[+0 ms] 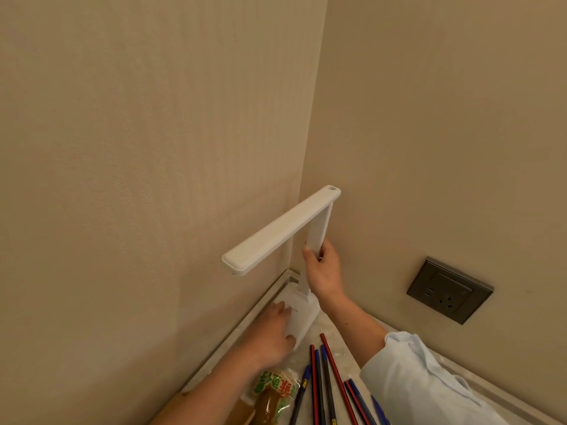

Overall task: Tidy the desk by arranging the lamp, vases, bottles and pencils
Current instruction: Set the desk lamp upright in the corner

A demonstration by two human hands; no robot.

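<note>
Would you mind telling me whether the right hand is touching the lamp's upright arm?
Touching: in the head view, the right hand wraps its fingers around the lamp upright.

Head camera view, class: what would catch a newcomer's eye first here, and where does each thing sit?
First the white desk lamp, standing in the wall corner. The right hand grips its upright stem while the left hand rests on its base. Next, red and blue pencils lie loose on the desk in front, and a dark wall socket sits at right.

white lamp (280,231) | upright, unfolded, desk corner | pencils (325,384) scattered nearby
</note>
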